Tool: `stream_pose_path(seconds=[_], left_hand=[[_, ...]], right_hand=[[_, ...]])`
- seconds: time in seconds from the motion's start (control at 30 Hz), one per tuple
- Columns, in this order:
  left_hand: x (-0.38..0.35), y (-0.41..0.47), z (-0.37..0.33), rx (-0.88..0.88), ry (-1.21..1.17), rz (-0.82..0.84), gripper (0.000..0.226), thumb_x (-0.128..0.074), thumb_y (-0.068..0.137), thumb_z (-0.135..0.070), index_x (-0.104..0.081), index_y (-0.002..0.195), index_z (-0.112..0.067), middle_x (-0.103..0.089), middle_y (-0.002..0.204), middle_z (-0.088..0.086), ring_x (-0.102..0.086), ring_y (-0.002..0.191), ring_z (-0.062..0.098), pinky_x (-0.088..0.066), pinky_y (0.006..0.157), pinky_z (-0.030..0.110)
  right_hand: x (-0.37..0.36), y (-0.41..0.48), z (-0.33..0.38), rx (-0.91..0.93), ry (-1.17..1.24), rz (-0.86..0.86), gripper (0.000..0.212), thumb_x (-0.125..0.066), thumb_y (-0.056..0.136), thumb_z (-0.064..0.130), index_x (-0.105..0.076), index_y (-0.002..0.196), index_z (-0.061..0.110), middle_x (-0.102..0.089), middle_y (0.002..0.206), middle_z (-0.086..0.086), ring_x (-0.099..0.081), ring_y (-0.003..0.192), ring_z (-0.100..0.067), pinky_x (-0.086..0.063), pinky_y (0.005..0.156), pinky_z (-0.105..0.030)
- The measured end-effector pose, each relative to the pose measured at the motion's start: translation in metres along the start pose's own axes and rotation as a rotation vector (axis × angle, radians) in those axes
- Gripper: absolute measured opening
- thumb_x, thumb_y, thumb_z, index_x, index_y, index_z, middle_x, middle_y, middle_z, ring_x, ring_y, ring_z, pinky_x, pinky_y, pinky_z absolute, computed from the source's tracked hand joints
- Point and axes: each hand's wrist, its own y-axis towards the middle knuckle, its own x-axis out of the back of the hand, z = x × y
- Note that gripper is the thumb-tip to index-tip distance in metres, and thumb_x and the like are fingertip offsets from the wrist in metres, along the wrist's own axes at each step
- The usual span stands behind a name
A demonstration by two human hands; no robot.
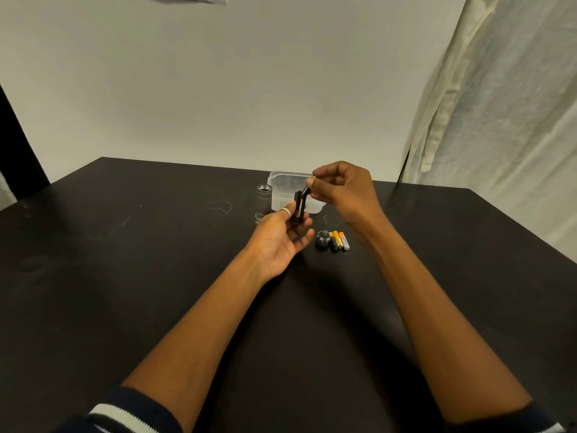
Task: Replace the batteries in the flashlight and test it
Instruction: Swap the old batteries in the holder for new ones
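**Q:** Where was the battery holder (298, 208), and how was it held?

**A:** Above the counter (156, 245), upright in the left hand (279, 243), whose thumb and fingers (307, 234) curled round its lower end. The right hand (342, 182) pinched a battery (306, 191) at the holder's top.

**Q:** Handling?

**A:** Judged light, rigid and smooth. Grip the holder by its sides and the battery mid-body. The flashlight body (263, 200) stood nearby.
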Motion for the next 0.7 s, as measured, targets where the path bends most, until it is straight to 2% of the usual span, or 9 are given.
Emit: stream_pose_path(seconds=[0.07,0.17,0.3,0.47,0.6,0.7], left_hand=[[0.000,0.000,0.000,-0.008,-0.006,-0.019,0.026,-0.055,0.104,-0.028,-0.067,0.115,-0.008,-0.068,0.088,0.004,-0.067,0.078,0.012,-0.059,0.066,0.028],[-0.001,0.001,0.000,-0.018,-0.013,-0.041,0.025,-0.056,0.103,-0.027,-0.068,0.115,-0.008,-0.068,0.089,0.005,-0.067,0.078,0.012,-0.059,0.067,0.029],[0.001,0.002,0.000,-0.016,-0.045,-0.065,0.021,-0.055,0.104,-0.024,-0.070,0.106,-0.010,-0.068,0.086,0.006,-0.067,0.077,0.013,-0.059,0.066,0.029],[0.002,0.003,0.000,-0.016,-0.066,-0.096,0.021,-0.053,0.105,-0.020,-0.071,0.100,-0.011,-0.068,0.080,0.004,-0.065,0.071,0.012,-0.060,0.063,0.029],[0.001,0.002,0.000,-0.011,-0.038,-0.081,0.024,-0.051,0.106,-0.023,-0.071,0.100,-0.013,-0.069,0.084,0.004,-0.065,0.076,0.013,-0.060,0.065,0.028],[0.000,0.001,0.000,-0.011,-0.009,-0.063,0.027,-0.049,0.106,-0.027,-0.070,0.102,-0.011,-0.069,0.085,0.004,-0.066,0.075,0.012,-0.059,0.066,0.028]], right_hand=[[-0.002,-0.001,-0.003,0.075,-0.127,0.012,0.014,-0.083,0.084,0.010,-0.073,0.094,0.010,-0.077,0.089,-0.008,-0.077,0.086,-0.019,-0.063,0.080,-0.029],[-0.007,-0.005,-0.009,0.219,-0.325,-0.001,0.010,-0.084,0.083,0.014,-0.075,0.088,0.013,-0.077,0.086,0.001,-0.075,0.082,-0.008,-0.061,0.077,-0.024],[-0.011,-0.010,-0.016,0.369,-0.368,-0.011,0.009,-0.085,0.081,0.010,-0.078,0.084,0.007,-0.077,0.084,0.002,-0.074,0.081,-0.009,-0.061,0.077,-0.025],[-0.011,-0.014,-0.019,0.410,-0.352,0.035,0.009,-0.086,0.078,0.003,-0.077,0.079,0.003,-0.076,0.083,-0.002,-0.074,0.079,-0.011,-0.062,0.075,-0.029],[-0.009,-0.016,-0.019,0.434,-0.401,0.138,0.009,-0.088,0.075,0.003,-0.080,0.078,0.004,-0.076,0.082,-0.002,-0.074,0.077,-0.011,-0.062,0.073,-0.032],[-0.009,-0.017,-0.020,0.360,-0.414,0.174,0.009,-0.090,0.075,0.009,-0.081,0.078,0.010,-0.076,0.080,0.002,-0.073,0.076,-0.009,-0.061,0.073,-0.030]])
